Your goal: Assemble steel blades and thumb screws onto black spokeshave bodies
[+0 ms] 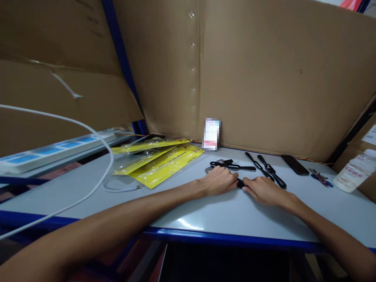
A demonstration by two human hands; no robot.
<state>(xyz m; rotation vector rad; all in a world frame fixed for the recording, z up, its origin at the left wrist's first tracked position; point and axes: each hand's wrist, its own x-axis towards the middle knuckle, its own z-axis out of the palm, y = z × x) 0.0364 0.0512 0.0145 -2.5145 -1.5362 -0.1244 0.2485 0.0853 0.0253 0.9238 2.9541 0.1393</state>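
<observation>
Over the middle of the grey table, my left hand (pixel 221 181) and my right hand (pixel 261 190) are close together, fingers closed. Both grip a small black tool (pixel 240 183); only a short dark piece shows between them, and the rest is hidden by the fingers. Just beyond my left hand lies a long black tool (pixel 232 166) with a slotted middle and a slim handle. Behind my right hand are a slim black slotted tool (pixel 258 165) and a thicker black tool (pixel 272 170) with a metal piece at its middle, side by side.
Yellow cards with clear plastic blisters (pixel 169 166) are piled at the left. A lit phone (pixel 211 135) leans against the cardboard wall (pixel 264 78). A dark phone (pixel 295 164), keys (pixel 320 176) and a white bottle (pixel 354 172) stand right. A white cable (pixel 110 156) loops past a power strip (pixel 53 150).
</observation>
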